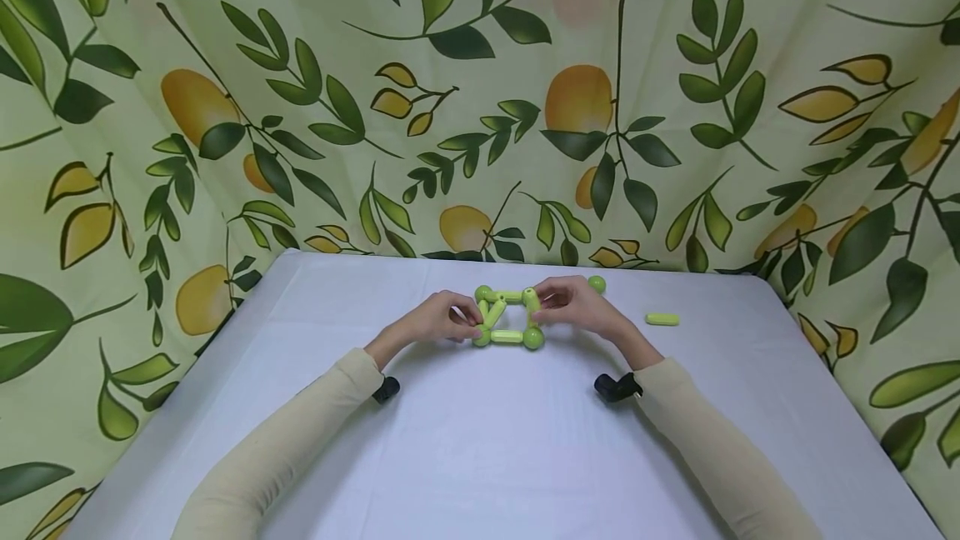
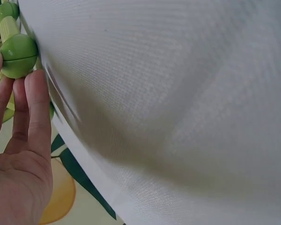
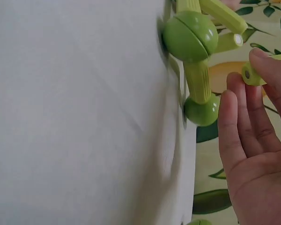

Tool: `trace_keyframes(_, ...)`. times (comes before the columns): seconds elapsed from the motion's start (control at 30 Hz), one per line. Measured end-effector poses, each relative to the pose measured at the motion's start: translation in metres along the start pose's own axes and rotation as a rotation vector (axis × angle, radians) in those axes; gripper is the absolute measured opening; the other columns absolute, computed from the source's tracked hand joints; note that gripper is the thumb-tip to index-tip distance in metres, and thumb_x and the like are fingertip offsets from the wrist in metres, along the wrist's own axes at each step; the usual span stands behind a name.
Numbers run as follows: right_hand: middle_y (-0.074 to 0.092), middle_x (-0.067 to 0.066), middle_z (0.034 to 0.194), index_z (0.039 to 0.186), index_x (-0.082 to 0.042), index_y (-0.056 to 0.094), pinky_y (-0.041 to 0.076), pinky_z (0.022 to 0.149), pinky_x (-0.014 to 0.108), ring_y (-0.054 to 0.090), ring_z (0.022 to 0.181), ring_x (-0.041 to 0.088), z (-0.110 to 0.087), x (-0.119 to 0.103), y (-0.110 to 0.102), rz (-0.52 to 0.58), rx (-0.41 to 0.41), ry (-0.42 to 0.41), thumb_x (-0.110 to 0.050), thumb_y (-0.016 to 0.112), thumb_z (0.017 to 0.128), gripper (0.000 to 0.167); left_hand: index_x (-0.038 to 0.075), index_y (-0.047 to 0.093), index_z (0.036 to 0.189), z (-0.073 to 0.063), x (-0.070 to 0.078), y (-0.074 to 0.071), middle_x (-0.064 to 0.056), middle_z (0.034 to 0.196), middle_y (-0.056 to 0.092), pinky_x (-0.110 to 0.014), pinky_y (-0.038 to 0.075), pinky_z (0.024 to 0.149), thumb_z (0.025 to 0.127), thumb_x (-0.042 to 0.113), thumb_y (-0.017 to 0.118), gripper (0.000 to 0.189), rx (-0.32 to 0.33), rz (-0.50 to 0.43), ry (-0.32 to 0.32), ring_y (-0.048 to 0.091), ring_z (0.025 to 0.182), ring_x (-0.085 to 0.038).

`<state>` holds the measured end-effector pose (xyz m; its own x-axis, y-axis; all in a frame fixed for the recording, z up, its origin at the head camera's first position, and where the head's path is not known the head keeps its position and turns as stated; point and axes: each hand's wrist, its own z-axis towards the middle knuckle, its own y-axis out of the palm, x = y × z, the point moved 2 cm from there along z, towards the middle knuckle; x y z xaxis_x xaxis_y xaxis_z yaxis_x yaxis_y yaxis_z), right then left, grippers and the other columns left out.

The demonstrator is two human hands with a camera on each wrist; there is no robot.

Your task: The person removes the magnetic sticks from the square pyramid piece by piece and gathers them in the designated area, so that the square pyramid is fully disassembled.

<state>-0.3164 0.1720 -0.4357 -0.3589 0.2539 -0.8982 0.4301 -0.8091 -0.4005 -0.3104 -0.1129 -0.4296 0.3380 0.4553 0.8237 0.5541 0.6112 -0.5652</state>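
A frame of green balls and ribbed light-green rods [image 1: 507, 337] lies on the table between both hands. My left hand [image 1: 444, 317] pinches the green ball [image 2: 19, 55] at the frame's near left corner between thumb and fingertips. My right hand [image 1: 573, 304] pinches a light-green rod [image 3: 251, 75] at the right side, with a dark spot showing on its end face. In the right wrist view, the near right ball [image 3: 191, 36] joins a lying rod [image 3: 198, 80] to a farther ball [image 3: 202, 110]. One rod [image 1: 494, 312] leans up from the left corner.
Behind the right hand lies a loose green ball [image 1: 597, 283]. Farther right is a loose rod [image 1: 662, 319] on the white-clothed table [image 1: 495, 457]. A leaf-and-fruit patterned curtain [image 1: 495, 73] stands along the back and sides. Black wrist devices [image 1: 618, 387] are worn at both cuffs.
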Motion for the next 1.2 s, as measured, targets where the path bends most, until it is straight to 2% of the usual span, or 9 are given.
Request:
trace_keyframes(0.2,0.069,0.013,0.116,0.118,0.001,0.072,0.055,0.089,0.031,0.067,0.102,0.029,-0.011,0.005,-0.013,-0.031,0.005,0.036,-0.002,0.083,0.085,0.036,0.002,0.072,0.1,0.002,-0.005,-0.002,-0.003,0.096,0.068,-0.033,0.06,0.07,0.089,0.005,0.079,0.014,0.003,0.001,0.019,0.067,0.08,-0.016)
trace_keyframes(0.43,0.069,0.012,0.102,0.109,0.0,0.072,0.056,0.083,0.027,0.067,0.091,0.025,-0.026,0.011,-0.025,-0.083,0.025,0.048,-0.002,0.084,0.083,0.029,0.001,0.07,0.099,0.0,-0.004,-0.003,-0.003,0.096,0.068,-0.031,0.059,0.069,0.089,0.003,0.078,0.013,-0.009,-0.016,0.065,0.067,0.079,-0.016)
trace_keyframes(0.67,0.069,0.012,0.101,0.106,-0.003,0.075,0.056,0.077,0.027,0.065,0.088,0.025,-0.04,0.014,-0.038,-0.089,0.046,0.028,-0.004,0.085,0.083,0.025,0.001,0.072,0.1,0.0,-0.005,-0.003,-0.004,0.096,0.068,-0.032,0.059,0.07,0.089,0.005,0.079,0.013,-0.003,-0.005,0.018,0.066,0.08,-0.017)
trace_keyframes(0.8,0.07,0.01,0.101,0.106,-0.004,0.076,0.056,0.077,0.027,0.064,0.088,0.024,-0.048,0.015,-0.046,-0.105,0.048,0.043,-0.005,0.083,0.085,0.022,0.003,0.072,0.1,0.001,-0.005,-0.002,-0.003,0.096,0.068,-0.032,0.059,0.071,0.089,0.005,0.079,0.013,-0.002,0.005,-0.004,0.066,0.081,-0.016)
trace_keyframes(1.2,0.07,0.013,0.101,0.106,-0.002,0.074,0.056,0.074,0.026,0.064,0.087,0.025,-0.079,0.026,-0.074,-0.122,0.082,0.098,-0.008,0.083,0.086,0.023,0.001,0.073,0.101,0.002,-0.006,-0.003,-0.004,0.097,0.068,-0.031,0.06,0.071,0.089,0.004,0.079,0.014,0.0,0.016,0.008,0.068,0.084,-0.016)
